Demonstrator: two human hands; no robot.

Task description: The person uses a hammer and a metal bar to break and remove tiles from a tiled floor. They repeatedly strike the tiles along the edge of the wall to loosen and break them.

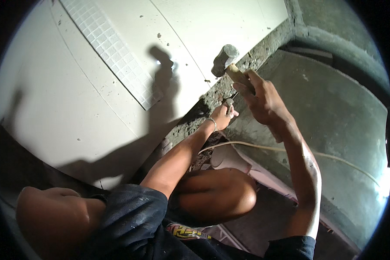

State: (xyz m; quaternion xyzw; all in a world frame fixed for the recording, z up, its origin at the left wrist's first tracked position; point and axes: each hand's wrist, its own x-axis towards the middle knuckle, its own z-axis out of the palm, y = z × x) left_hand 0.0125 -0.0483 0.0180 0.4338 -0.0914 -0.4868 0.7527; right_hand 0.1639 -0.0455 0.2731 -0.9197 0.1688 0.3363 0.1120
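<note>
A short-handled club hammer (225, 60) with a worn grey head is raised in my right hand (266, 102), whose fingers wrap its wooden handle. Lower and to the left, my left hand (221, 118) is closed around a chisel (229, 103); only its blunt top end shows above the fist. The chisel's tip is hidden. My left fist is at a rough, broken strip of concrete (195, 115) along the edge of the pale tiled wall (130, 39). The hammer head is apart from the chisel, above it.
A band of small mosaic tiles (112, 47) crosses the pale tiles. To the right lies a smooth grey cement surface (329, 104). A thin pale cable (264, 147) runs across it beneath my right forearm. My bent knee (234, 190) is close below my hands.
</note>
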